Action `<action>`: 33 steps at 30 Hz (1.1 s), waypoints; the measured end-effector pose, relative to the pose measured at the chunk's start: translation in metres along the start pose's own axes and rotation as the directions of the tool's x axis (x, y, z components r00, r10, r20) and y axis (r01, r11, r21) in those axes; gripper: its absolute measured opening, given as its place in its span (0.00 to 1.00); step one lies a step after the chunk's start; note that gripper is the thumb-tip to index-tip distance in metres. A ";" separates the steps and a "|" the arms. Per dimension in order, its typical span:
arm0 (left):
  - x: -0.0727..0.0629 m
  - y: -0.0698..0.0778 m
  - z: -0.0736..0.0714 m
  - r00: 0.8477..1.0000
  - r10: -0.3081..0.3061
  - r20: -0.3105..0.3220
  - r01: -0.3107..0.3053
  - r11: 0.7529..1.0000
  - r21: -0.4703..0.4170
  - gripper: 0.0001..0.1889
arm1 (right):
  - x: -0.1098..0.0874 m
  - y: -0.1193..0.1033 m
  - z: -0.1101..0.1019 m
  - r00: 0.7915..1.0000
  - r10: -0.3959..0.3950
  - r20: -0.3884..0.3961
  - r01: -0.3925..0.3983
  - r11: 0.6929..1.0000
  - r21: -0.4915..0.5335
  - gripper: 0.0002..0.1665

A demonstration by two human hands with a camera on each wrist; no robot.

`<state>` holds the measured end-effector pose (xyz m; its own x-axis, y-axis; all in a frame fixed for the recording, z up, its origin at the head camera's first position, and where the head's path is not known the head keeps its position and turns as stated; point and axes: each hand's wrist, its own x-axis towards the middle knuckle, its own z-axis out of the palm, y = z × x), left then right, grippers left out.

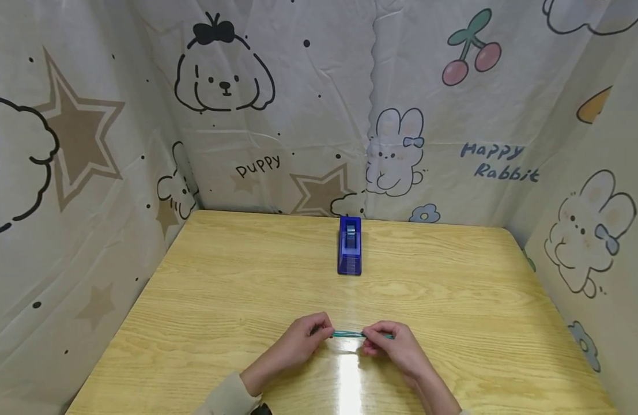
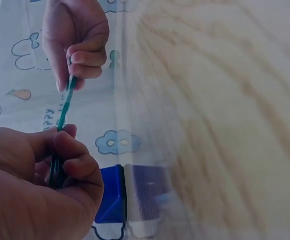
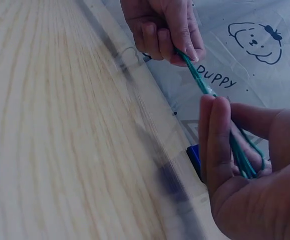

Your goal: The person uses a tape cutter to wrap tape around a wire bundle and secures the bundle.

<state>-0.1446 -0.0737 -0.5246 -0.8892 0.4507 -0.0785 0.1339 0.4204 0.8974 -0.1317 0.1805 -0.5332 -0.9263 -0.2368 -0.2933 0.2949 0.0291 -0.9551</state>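
A thin bundle of looped green cord (image 1: 348, 334) stretches between both hands, low over the front of the table. My left hand (image 1: 303, 340) pinches one end between thumb and fingertips. At the other end, my right hand (image 1: 399, 346) grips the bundle with thumb and fingers. In the right wrist view the green cord (image 3: 237, 145) ends in loops inside the right palm, and a pale glossy patch, like clear tape, shows on the stretch between the hands. The left wrist view shows the cord (image 2: 64, 112) running straight from hand to hand; the left end is partly hidden by fingers.
A blue tape dispenser (image 1: 350, 265) with a roll of tape (image 1: 351, 232) stands at the back middle of the wooden table (image 1: 246, 265). A printed curtain (image 1: 308, 115) hangs behind the table and along both sides. Light glares off the tabletop between the forearms.
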 end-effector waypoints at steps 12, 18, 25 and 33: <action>0.002 0.001 0.000 0.999 0.033 -0.029 -0.031 0.997 0.074 0.09 | 0.002 0.001 0.000 1.000 0.014 0.016 -0.014 1.000 0.007 0.15; 0.003 0.000 -0.003 0.999 0.017 -0.030 -0.015 0.998 0.063 0.14 | 0.001 -0.002 -0.001 1.000 -0.003 0.014 0.003 1.000 0.026 0.15; 0.005 -0.002 -0.005 0.999 -0.040 0.011 0.040 0.998 0.048 0.21 | 0.003 -0.001 -0.003 1.000 -0.003 0.005 0.003 1.000 0.025 0.16; 0.007 -0.004 -0.005 1.000 -0.009 -0.005 0.009 0.999 0.049 0.13 | 0.004 0.001 -0.003 1.000 0.004 0.003 -0.004 0.997 0.072 0.16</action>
<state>-0.1531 -0.0761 -0.5265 -0.8925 0.4431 -0.0841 0.1471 0.4622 0.8745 -0.1360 0.1820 -0.5353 -0.9246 -0.2393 -0.2965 0.3146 -0.0404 -0.9484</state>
